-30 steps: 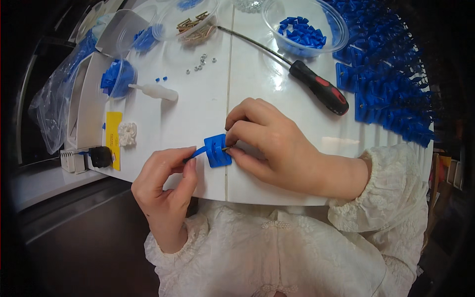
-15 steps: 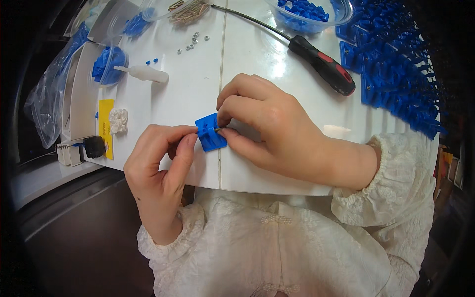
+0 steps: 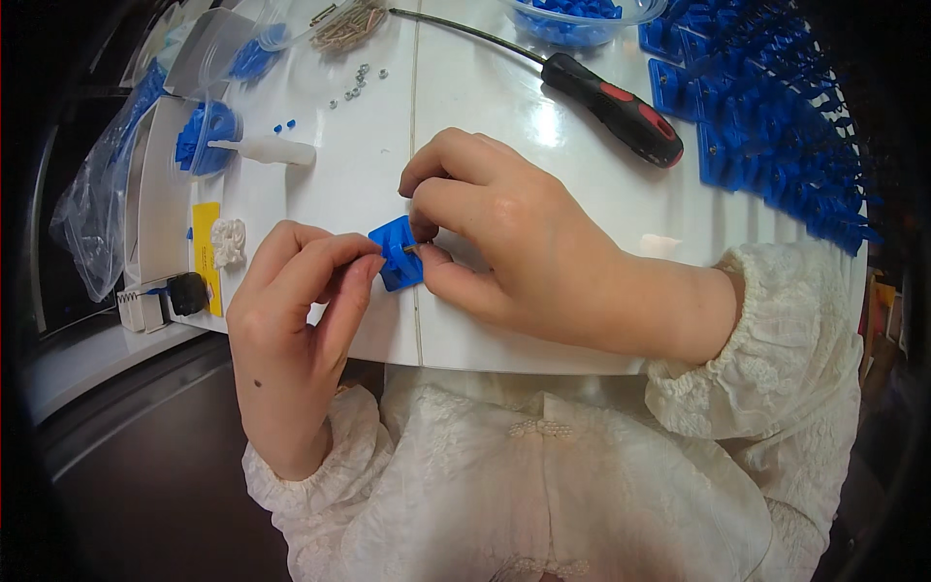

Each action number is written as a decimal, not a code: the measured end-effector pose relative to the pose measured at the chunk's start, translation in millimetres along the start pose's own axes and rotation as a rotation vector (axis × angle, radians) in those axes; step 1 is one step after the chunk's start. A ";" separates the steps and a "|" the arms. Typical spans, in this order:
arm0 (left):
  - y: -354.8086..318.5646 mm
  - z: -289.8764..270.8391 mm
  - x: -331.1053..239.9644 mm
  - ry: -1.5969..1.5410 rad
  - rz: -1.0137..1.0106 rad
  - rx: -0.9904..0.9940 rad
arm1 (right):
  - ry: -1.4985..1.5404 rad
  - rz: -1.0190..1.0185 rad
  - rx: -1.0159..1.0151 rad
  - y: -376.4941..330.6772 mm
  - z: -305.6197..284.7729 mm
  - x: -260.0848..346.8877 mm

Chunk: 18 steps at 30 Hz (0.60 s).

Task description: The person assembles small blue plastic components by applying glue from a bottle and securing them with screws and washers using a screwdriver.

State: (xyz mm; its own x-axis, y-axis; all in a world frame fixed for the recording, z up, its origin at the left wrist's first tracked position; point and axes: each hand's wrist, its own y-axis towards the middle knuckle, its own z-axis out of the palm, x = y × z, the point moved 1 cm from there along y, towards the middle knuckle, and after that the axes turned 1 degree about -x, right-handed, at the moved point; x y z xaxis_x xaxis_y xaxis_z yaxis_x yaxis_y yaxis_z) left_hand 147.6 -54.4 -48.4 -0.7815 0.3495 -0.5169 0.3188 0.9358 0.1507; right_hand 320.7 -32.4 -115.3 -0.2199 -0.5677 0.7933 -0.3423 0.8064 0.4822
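Observation:
A small blue plastic part (image 3: 400,275), a square plate with raised pieces, lies on the white table between my hands. A thin brass-coloured screw (image 3: 411,249) sits crosswise in its raised middle. My right hand (image 3: 524,228) pinches the screw's right end between thumb and forefinger, its other fingers curled above. From the left, my left hand (image 3: 291,310) presses thumb and forefinger together at the part's left side. Those fingertips hide whether a smaller piece is between them.
A black-and-red screwdriver (image 3: 616,109) lies beyond my right hand. Many blue parts (image 3: 756,126) crowd the far right. Loose nuts (image 3: 354,92), a tub of screws (image 3: 349,27), a tub of blue pieces (image 3: 572,24) and a white nozzle bottle (image 3: 276,149) stand farther back. A yellow packet (image 3: 207,252) is at left.
The whole view has shifted slightly, moving the table items left and up. Both hands stay at the blue part; the left fingers look more closely bunched.

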 end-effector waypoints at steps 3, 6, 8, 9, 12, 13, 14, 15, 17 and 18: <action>1.6 1.6 -2.0 0.043 0.021 -0.009 | -0.004 0.003 0.004 -0.3 -0.1 -0.3; 2.6 2.6 -4.0 0.065 0.030 -0.012 | 0.011 0.007 0.003 -0.2 0.3 0.4; 2.5 2.3 -4.2 0.072 0.034 -0.019 | 0.003 -0.001 0.003 -0.4 -0.5 -0.2; 2.1 2.4 -3.6 0.073 0.038 -0.021 | -0.004 -0.005 0.002 -0.5 -0.6 -0.4; 0.7 1.1 -2.5 0.090 0.034 -0.005 | -0.005 -0.020 -0.017 -1.5 2.2 -2.9; 0.4 0.9 -2.2 0.105 0.023 0.015 | -0.006 -0.024 -0.018 -1.1 1.8 -3.0; -0.3 1.3 -1.4 0.105 0.024 0.014 | -0.006 -0.020 -0.014 -1.1 1.8 -2.6; -1.1 2.0 -0.3 0.081 0.028 0.001 | -0.005 -0.016 -0.009 -1.1 1.9 -2.5; -2.2 2.3 1.1 0.056 0.034 -0.014 | -0.011 -0.020 -0.009 -1.1 1.8 -2.9; -2.7 2.0 1.7 0.043 0.027 0.002 | -0.017 -0.022 -0.007 -1.0 1.4 -3.2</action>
State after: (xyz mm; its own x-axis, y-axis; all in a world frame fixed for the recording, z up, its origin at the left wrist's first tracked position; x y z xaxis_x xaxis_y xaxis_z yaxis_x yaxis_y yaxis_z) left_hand 146.4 -56.4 -51.3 -0.7947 0.3767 -0.4759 0.3415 0.9257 0.1625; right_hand 320.5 -31.6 -118.9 -0.2282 -0.5882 0.7759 -0.3410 0.7947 0.5022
